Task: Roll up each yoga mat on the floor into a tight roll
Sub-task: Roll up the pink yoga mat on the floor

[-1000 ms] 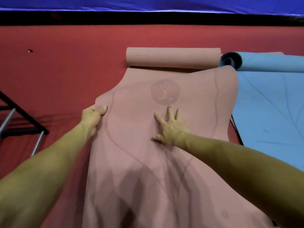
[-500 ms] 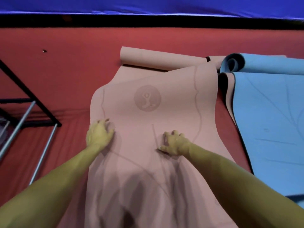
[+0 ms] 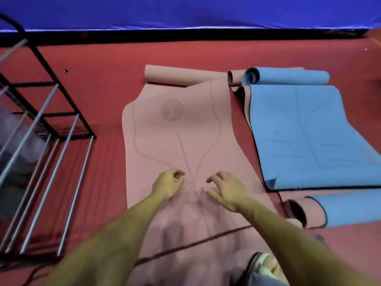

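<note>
1. We count two yoga mats on the red floor — one flat pink rubber mat (image 3: 175, 141) with a curled far end, one blue mat with pink underside (image 3: 305, 131), curled at both ends.
2. We see two bare hands — left (image 3: 168, 183), right (image 3: 226, 189).
3. One black metal-barred rack (image 3: 45, 129) stands at the left.

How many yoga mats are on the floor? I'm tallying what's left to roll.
2. The pink mat lies under both hands, its far end curled. The blue mat lies to its right, curled at both ends. More may lie outside the frame.
</note>
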